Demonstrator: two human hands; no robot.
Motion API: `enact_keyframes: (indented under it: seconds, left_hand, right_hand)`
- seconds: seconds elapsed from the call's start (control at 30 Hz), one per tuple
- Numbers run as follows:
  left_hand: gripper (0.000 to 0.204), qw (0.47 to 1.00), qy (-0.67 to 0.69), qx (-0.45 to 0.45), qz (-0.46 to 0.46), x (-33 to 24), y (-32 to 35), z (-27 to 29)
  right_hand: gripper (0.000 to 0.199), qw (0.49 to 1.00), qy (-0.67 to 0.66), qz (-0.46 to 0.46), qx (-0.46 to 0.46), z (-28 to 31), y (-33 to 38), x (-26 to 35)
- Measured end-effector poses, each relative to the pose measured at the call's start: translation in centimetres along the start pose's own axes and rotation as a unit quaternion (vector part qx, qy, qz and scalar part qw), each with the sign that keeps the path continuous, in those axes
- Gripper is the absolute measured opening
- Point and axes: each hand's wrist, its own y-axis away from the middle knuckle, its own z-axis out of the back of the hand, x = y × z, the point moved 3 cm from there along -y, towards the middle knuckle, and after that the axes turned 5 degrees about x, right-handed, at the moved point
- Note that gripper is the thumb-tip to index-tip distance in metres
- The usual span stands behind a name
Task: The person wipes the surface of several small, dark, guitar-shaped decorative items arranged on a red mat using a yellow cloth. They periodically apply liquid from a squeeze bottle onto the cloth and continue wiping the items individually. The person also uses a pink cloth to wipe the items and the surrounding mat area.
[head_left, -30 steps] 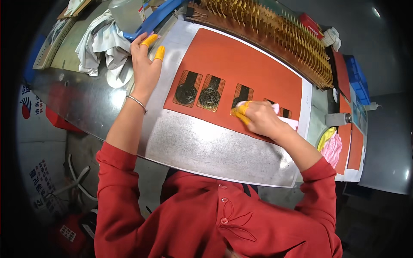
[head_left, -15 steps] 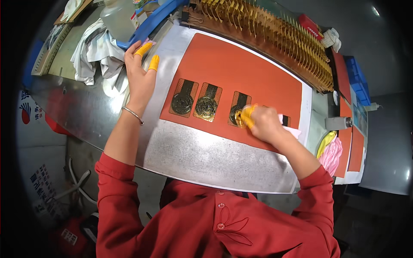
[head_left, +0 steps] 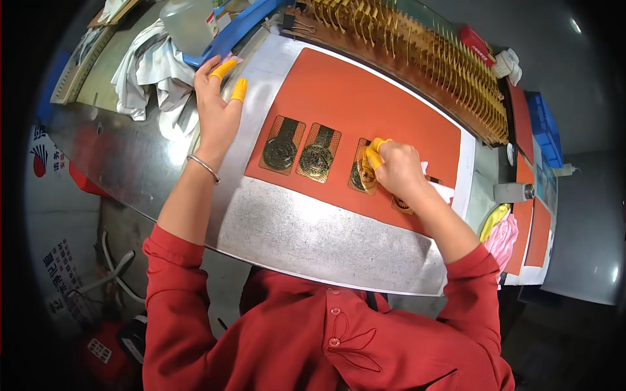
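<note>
Several small golden cards with dark round medallions lie in a row on an orange mat (head_left: 365,98). My right hand (head_left: 394,169), with yellow finger cots, presses its fingertips on the third card (head_left: 360,173) and holds a white cloth (head_left: 442,190) under the palm. A fourth card (head_left: 403,205) peeks out below that hand. Two more cards (head_left: 282,144) (head_left: 317,153) lie to the left. My left hand (head_left: 218,107), also in yellow cots, rests flat near the mat's left edge with fingers spread, holding nothing.
A long wooden rack of golden pieces (head_left: 424,58) runs along the mat's far side. White rags (head_left: 153,65), a clear bottle (head_left: 189,23) and a blue tray (head_left: 241,26) sit far left. More orange mats (head_left: 531,215), a pink-yellow cloth (head_left: 499,231) and a small metal cylinder (head_left: 512,192) sit at right.
My right hand stays on the third card, shifting slightly as it rubs. My left hand slid a little toward the mat's left edge. The view shifted somewhat.
</note>
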Motion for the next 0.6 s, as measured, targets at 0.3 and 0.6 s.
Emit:
enact_keyframes:
  seconds: [0.3,0.6]
  left_hand:
    - [0.034,1.0,0.007,-0.016,-0.011,0.5,0.1,0.0]
    - [0.034,0.999,0.038,-0.016,0.001,0.3,0.1,-0.2]
  right_hand:
    - [0.014,0.999,0.016,0.006,-0.048,0.1,0.1,0.3]
    - [0.008,0.998,0.011,-0.053,-0.014,0.5,-1.5,-1.2]
